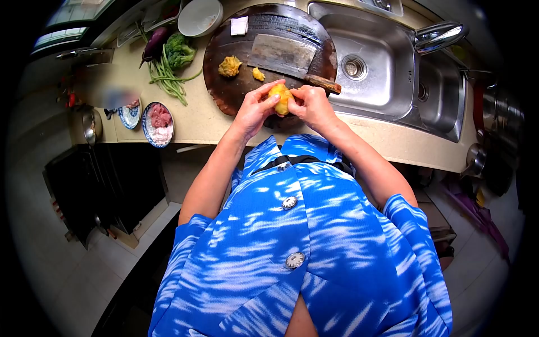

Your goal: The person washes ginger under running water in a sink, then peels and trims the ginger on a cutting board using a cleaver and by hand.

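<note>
A lumpy yellow piece of food (pixel 281 98), perhaps a pickled vegetable, is held between both hands over the near edge of the round dark chopping board (pixel 217 90). My left hand (pixel 254 111) is closed around its left side, thumb on top. On the opposite side, the fingers of my right hand (pixel 315 105) pinch it. Another yellow lump (pixel 229 66) and a small yellow scrap (pixel 258 73) lie on the board. Beyond them rests a cleaver (pixel 283 54), its wooden handle (pixel 323 83) pointing right, near my right hand. A small white item (pixel 239 26) sits at the board's far side.
Right of the board is a double steel sink (pixel 376 92) with a faucet (pixel 441 37). To the left lie broccoli (pixel 179 51), green beans (pixel 167 84) and an eggplant (pixel 155 44). A plate of raw meat (pixel 159 123) stands near the counter edge; a white bowl (pixel 200 17) is behind.
</note>
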Tool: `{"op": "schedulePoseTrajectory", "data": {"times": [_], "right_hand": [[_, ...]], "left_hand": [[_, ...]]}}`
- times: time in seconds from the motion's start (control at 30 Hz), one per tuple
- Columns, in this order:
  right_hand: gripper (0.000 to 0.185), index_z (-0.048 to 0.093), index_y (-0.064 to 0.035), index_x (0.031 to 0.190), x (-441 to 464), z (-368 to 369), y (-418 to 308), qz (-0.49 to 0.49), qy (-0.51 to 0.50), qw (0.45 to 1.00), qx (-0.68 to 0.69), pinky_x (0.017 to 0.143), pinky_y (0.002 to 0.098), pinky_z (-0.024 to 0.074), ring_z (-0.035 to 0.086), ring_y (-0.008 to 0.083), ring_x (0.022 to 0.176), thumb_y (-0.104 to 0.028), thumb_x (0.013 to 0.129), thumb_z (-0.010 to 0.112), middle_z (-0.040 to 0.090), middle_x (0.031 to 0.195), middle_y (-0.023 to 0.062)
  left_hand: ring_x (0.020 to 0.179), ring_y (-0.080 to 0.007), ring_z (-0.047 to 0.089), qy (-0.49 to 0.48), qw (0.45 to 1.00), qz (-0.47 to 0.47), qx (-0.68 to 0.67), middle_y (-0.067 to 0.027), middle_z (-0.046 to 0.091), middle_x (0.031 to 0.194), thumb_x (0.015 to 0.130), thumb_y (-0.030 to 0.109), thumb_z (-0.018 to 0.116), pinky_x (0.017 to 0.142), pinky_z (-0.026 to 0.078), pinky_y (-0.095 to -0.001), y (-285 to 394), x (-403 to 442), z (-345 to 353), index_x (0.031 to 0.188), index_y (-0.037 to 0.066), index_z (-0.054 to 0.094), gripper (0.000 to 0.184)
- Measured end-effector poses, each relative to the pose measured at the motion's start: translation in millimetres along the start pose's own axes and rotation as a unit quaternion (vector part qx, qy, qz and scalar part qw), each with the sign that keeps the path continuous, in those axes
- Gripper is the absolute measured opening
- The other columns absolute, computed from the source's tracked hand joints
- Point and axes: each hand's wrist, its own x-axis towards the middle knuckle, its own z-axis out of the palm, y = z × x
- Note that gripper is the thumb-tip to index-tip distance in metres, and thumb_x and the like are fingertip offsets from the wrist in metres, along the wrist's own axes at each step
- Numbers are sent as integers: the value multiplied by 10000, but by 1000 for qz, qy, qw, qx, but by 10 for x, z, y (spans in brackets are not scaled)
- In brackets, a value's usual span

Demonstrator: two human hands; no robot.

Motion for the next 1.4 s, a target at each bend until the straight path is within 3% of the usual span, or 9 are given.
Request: {"op": "schedulePoseTrajectory", "data": {"times": [0.27,0.33,0.47,0.7,0.93,1.13,1.23,1.33,1.4], "right_hand": [[198,647,3,887,-49,14,28,-22,95,995,-16,639,375,473,583,323,700,-134,746,623,569,766,182],[235,646,-14,970,-51,-27,-39,-84,109,991,3,551,307,464,569,198,577,-97,752,673,573,816,122],[194,638,-27,902,-41,7,-34,-141,63,988,-26,647,366,485,581,304,719,-114,730,661,559,827,136],[90,590,-16,746,-20,41,-7,-202,59,974,-82,618,376,487,574,306,669,-99,729,618,541,738,129],[101,567,-10,710,-10,124,33,-192,67,975,-90,580,383,482,567,307,622,-102,729,604,521,699,138],[111,560,-15,708,-17,148,23,-173,100,975,-94,574,397,476,560,316,609,-117,726,601,509,695,139],[117,600,-10,779,-2,102,30,-169,80,981,-52,581,372,482,579,307,623,-123,749,598,541,702,150],[186,624,-6,965,81,82,55,-19,67,989,127,603,326,482,626,283,657,-98,817,559,614,693,171],[163,622,-5,949,135,-4,27,73,65,982,161,596,343,482,626,298,637,-81,838,531,614,675,161]], "left_hand": [[995,-163,560,4,999,-4,-47,-100,539,1156,910,137,502,810,495,-302,-51,27,-63,1293,19,422,409],[996,-162,558,13,999,-5,-48,-100,537,1157,911,134,500,810,495,-305,-52,31,-63,1294,18,418,409],[971,-152,555,13,1000,4,-25,-95,540,1140,905,128,510,787,495,-297,-58,17,-56,1282,11,432,401],[894,-135,564,19,1000,6,1,-86,561,1080,895,113,523,722,498,-265,-64,4,-22,1255,0,460,382],[861,-123,571,31,999,15,38,-82,575,1039,887,107,530,706,496,-249,-58,3,1,1245,-3,467,380],[875,-122,569,23,999,13,40,-80,574,1054,885,105,534,718,491,-252,-74,24,-26,1247,-1,469,382],[909,-130,566,30,999,13,22,-81,569,1075,879,105,545,732,492,-259,-89,-7,-72,1245,7,472,386],[943,-144,564,18,1000,0,21,-79,563,1083,866,101,563,739,498,-271,-59,-49,-137,1235,23,473,388],[959,-167,570,41,999,-9,-7,-80,561,1081,843,80,575,747,506,-298,-39,-98,-160,1212,58,470,384]]}}
